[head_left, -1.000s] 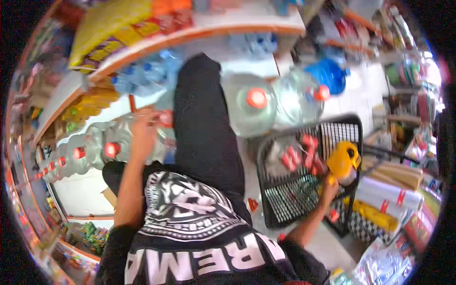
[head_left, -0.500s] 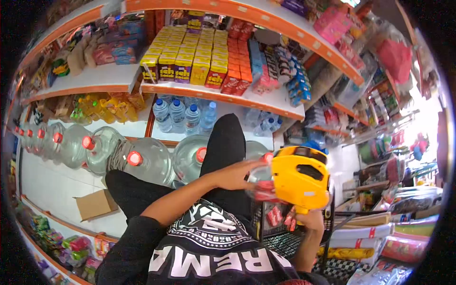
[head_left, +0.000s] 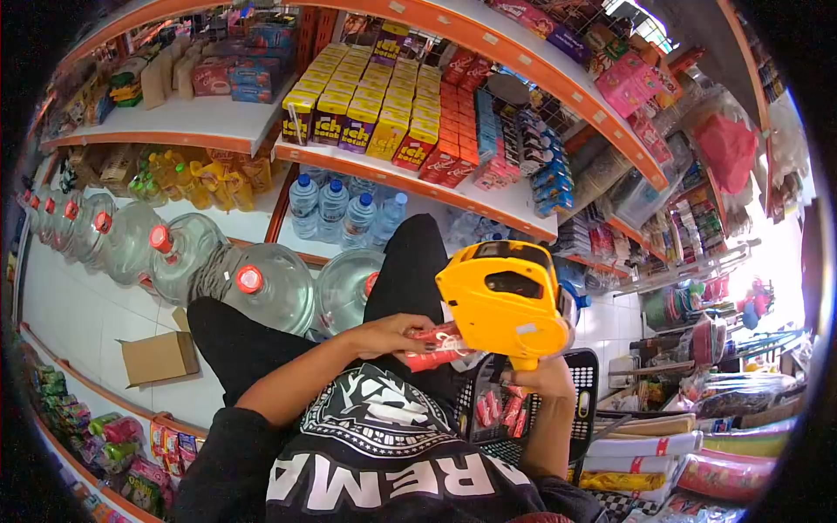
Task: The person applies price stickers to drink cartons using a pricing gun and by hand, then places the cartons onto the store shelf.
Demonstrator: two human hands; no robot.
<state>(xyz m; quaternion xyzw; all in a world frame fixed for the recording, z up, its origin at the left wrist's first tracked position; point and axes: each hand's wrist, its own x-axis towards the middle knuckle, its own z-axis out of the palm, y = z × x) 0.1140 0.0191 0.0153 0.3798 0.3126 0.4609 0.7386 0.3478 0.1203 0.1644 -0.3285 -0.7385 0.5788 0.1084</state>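
Observation:
My right hand is closed round the handle of a yellow handheld device, raised above the black basket. With my left hand I grip a red packet, whose right end lies close against the device's left side. The packet is over my lap, beside my raised knee. Below my right hand, the black plastic basket holds several red packets. The device hides part of the basket and of the large bottles behind it.
Large water bottles with red caps stand in a row. Beyond are small water bottles and a shelf with yellow boxes. An open cardboard box lies on the floor at left. Rolled goods lie at right.
The yellow device has risen out of the basket area and moved left, in my right hand. My left hand has come from the large bottles to the centre and now holds a red packet.

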